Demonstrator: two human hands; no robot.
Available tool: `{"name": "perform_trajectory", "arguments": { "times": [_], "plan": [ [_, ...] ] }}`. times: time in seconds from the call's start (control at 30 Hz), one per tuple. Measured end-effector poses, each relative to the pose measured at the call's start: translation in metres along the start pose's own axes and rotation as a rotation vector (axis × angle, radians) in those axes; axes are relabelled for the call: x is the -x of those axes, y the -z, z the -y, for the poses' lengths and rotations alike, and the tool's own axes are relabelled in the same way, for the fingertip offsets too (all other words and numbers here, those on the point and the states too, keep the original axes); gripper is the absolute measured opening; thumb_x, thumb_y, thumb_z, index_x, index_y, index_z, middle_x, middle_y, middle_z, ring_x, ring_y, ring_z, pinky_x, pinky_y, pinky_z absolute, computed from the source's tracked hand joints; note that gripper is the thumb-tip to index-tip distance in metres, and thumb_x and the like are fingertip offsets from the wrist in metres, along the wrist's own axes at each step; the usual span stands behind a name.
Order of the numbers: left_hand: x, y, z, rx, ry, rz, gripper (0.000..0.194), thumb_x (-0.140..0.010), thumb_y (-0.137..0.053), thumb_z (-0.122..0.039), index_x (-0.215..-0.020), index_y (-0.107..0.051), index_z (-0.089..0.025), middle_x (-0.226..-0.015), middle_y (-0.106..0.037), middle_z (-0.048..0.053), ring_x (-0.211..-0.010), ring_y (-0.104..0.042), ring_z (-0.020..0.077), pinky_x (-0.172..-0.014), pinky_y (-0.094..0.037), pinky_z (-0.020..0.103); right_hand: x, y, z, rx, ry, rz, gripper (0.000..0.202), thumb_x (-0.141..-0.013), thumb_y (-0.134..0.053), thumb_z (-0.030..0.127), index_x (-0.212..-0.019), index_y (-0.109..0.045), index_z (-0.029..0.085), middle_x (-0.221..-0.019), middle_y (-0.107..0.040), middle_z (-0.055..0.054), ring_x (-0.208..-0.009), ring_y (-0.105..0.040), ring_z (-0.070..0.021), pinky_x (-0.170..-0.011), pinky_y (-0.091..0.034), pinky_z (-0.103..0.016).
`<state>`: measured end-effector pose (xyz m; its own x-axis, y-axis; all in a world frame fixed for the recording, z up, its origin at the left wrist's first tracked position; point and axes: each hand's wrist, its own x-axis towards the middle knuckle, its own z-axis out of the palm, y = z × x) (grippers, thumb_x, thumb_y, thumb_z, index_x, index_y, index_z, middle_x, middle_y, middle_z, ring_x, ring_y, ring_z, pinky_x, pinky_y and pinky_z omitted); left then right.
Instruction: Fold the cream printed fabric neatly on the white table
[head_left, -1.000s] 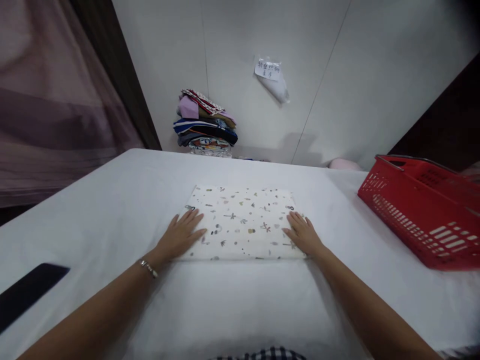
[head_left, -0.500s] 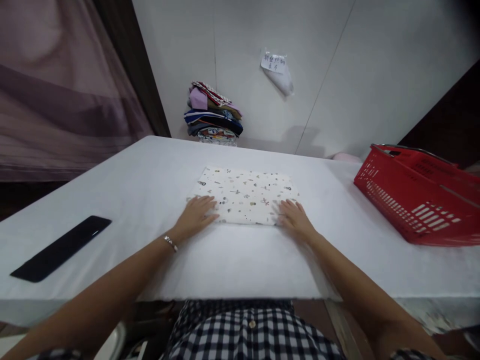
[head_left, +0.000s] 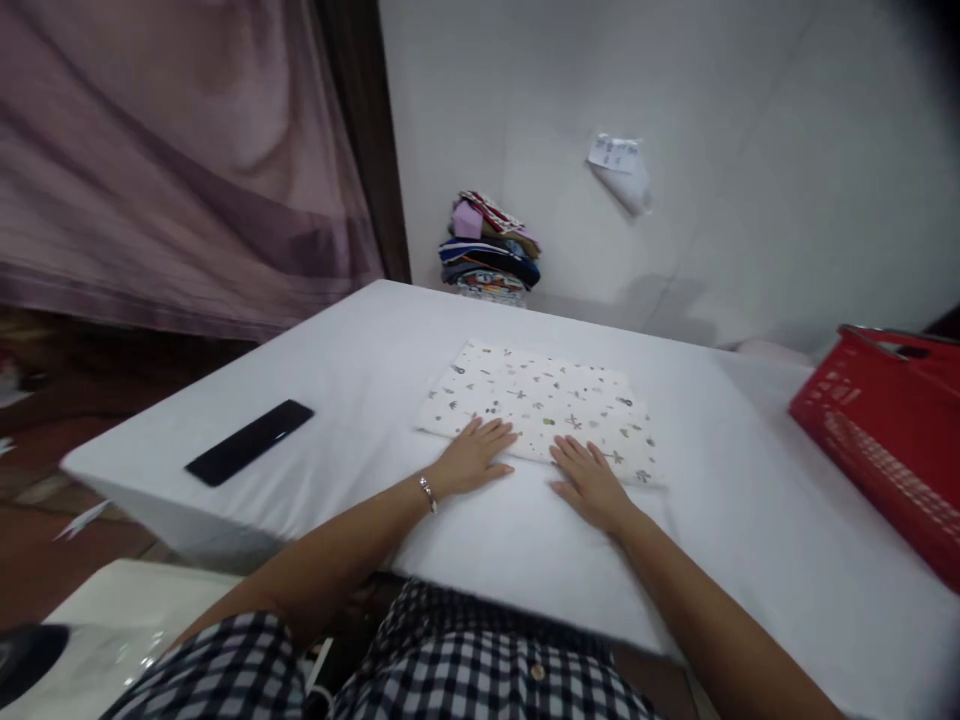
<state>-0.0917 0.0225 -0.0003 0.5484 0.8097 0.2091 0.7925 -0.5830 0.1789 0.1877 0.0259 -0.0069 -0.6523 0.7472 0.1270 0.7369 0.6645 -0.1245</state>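
Note:
A white cloth [head_left: 559,395] with small printed motifs lies folded flat on the white-covered table [head_left: 360,360]. My left hand [head_left: 472,457] rests palm down at its near edge, fingertips on the fabric and fingers stretched out. Beside it, a short gap to the right, my right hand [head_left: 590,482] also lies flat on the same edge, its fingers pointing away from me. Neither hand grips anything. A silver bracelet [head_left: 428,493] circles my left wrist.
A black flat phone-like slab [head_left: 250,442] lies on the table's left. At the right edge stands a red plastic basket [head_left: 892,430]. Behind the table rises a stack of folded fabrics [head_left: 491,250] against the wall. A pink curtain [head_left: 187,150] hangs at the left.
My hands have come closer together along the cloth's near edge; the right one moved inward from the cloth's right side. The view has turned left, so things appear shifted rightward.

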Motion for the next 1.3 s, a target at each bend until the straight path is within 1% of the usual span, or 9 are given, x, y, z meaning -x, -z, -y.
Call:
{"name": "perform_trajectory", "arguments": {
  "times": [0.1, 0.27, 0.4, 0.5, 0.6, 0.83, 0.97, 1.13, 1.3],
  "plan": [
    [0.015, 0.008, 0.010, -0.016, 0.088, -0.019, 0.055, -0.088, -0.034, -0.053, -0.138, -0.034, -0.028, -0.143, -0.038, 0.003, -0.134, -0.028, 0.0181, -0.112, -0.013, 0.040, 0.001, -0.003, -0.003, -0.016, 0.018, -0.010, 0.056, -0.092, -0.031, 0.049, -0.143, -0.026, 0.025, -0.147, -0.026, -0.006, -0.136, -0.022, -0.0244, -0.109, -0.017, -0.050],
    [0.047, 0.016, 0.041, -0.026, 0.312, -0.062, 0.052, -0.088, -0.036, -0.048, -0.136, -0.037, -0.028, -0.142, -0.040, 0.004, -0.133, -0.030, 0.0196, -0.110, -0.018, 0.042, 0.001, -0.010, -0.006, -0.031, 0.034, -0.019, 0.057, -0.091, -0.033, 0.048, -0.144, -0.021, 0.028, -0.148, -0.025, -0.005, -0.136, -0.022, -0.0251, -0.109, -0.018, -0.051],
    [0.067, 0.024, 0.057, -0.021, 0.579, -0.213, 0.046, -0.084, -0.045, -0.044, -0.124, -0.051, -0.022, -0.133, -0.050, 0.008, -0.123, -0.043, 0.0241, -0.103, -0.031, 0.041, 0.002, -0.014, -0.009, -0.026, 0.040, -0.041, 0.059, -0.091, -0.034, 0.047, -0.145, -0.019, 0.028, -0.148, -0.025, -0.003, -0.136, -0.020, -0.0246, -0.109, -0.018, -0.051],
    [0.070, 0.032, 0.058, -0.013, 0.700, -0.284, 0.037, -0.080, -0.051, -0.041, -0.108, -0.060, -0.020, -0.115, -0.061, 0.009, -0.107, -0.053, 0.0250, -0.093, -0.039, 0.038, 0.002, -0.016, -0.010, -0.029, 0.044, -0.053, 0.059, -0.091, -0.035, 0.047, -0.145, -0.018, 0.029, -0.148, -0.025, -0.002, -0.136, -0.021, -0.0245, -0.109, -0.019, -0.051],
    [0.067, 0.035, 0.057, -0.005, 0.752, -0.296, 0.026, -0.076, -0.054, -0.036, -0.094, -0.064, -0.020, -0.107, -0.062, 0.008, -0.102, -0.054, 0.0254, -0.089, -0.041, 0.038, 0.002, -0.017, -0.011, -0.036, 0.045, -0.061, 0.059, -0.091, -0.036, 0.047, -0.145, -0.018, 0.030, -0.147, -0.025, -0.002, -0.136, -0.022, -0.0247, -0.109, -0.020, -0.052],
    [0.061, 0.033, 0.066, 0.280, 0.933, -0.396, 0.024, -0.067, -0.056, -0.019, -0.090, -0.061, -0.022, -0.111, -0.062, 0.003, -0.108, -0.053, 0.0230, -0.096, -0.037, 0.037, 0.002, -0.017, -0.009, -0.039, 0.032, -0.081, 0.058, -0.090, -0.036, 0.047, -0.144, -0.022, 0.030, -0.146, -0.029, -0.002, -0.135, -0.024, -0.0252, -0.109, -0.021, -0.052],
    [0.060, 0.032, 0.077, 0.444, 0.946, -0.425, 0.016, -0.062, -0.061, -0.018, -0.078, -0.060, -0.021, -0.119, -0.059, 0.002, -0.112, -0.052, 0.0228, -0.099, -0.035, 0.036, 0.002, -0.016, -0.007, -0.028, 0.019, -0.070, 0.057, -0.091, -0.035, 0.048, -0.143, -0.024, 0.028, -0.146, -0.029, -0.003, -0.135, -0.024, -0.0240, -0.109, -0.020, -0.050],
    [0.056, 0.032, 0.086, 0.604, 0.827, -0.478, 0.023, -0.062, -0.060, -0.017, -0.085, -0.061, -0.020, -0.126, -0.055, 0.004, -0.115, -0.050, 0.0184, -0.098, -0.037, 0.030, 0.001, -0.015, -0.005, -0.011, 0.005, -0.063, 0.056, -0.091, -0.034, 0.049, -0.142, -0.027, 0.027, -0.146, -0.030, -0.003, -0.135, -0.024, -0.0233, -0.110, -0.019, -0.049],
    [0.057, 0.032, 0.088, 0.845, 0.692, -0.498, 0.012, -0.063, -0.056, -0.022, -0.075, -0.058, -0.019, -0.111, -0.063, 0.003, -0.105, -0.056, 0.0177, -0.094, -0.040, 0.031, 0.000, -0.018, -0.005, 0.000, -0.011, -0.057, 0.056, -0.091, -0.034, 0.049, -0.142, -0.029, 0.026, -0.146, -0.030, -0.003, -0.135, -0.024, -0.0224, -0.110, -0.019, -0.048]
  ]
}}
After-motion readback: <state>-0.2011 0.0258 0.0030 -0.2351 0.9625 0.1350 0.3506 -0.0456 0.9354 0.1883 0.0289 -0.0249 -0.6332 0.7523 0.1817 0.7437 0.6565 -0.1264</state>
